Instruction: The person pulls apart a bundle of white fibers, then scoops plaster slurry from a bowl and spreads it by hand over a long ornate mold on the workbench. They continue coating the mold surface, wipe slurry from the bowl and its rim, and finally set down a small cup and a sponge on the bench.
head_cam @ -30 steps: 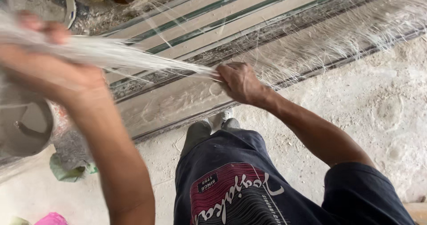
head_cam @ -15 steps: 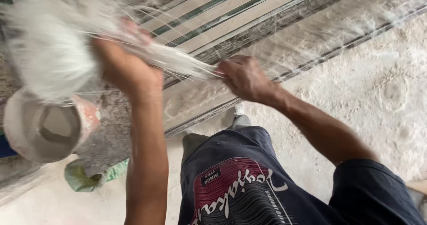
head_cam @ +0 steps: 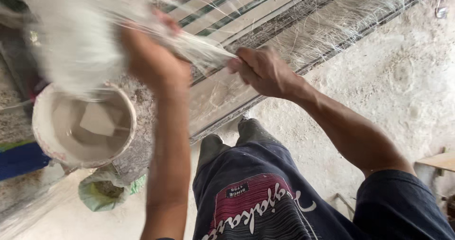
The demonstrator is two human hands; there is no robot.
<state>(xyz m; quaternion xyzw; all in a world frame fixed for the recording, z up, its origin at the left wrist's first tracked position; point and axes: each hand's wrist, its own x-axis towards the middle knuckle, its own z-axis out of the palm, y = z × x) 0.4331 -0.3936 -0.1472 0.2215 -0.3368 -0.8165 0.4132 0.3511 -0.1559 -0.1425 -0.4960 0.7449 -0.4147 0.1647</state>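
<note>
Head view: left hand [head_cam: 154,62] and right hand [head_cam: 263,71] both clench a white fibre bundle [head_cam: 199,50] stretched between them above the long mould [head_cam: 246,86]; a bucket [head_cam: 40,126] sits below the left hand.

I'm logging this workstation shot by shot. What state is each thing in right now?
Left hand: closed around the fibre bundle.
Right hand: fist gripping the bundle's narrow end.
White fibre bundle: stretched between both hands, fanned out and blurred at the left.
Bucket: open, holding pale grey paste with a flat piece in it.
Long mould: lying flat, strewn with loose fibres.
Green bag: crumpled on the floor.
</note>
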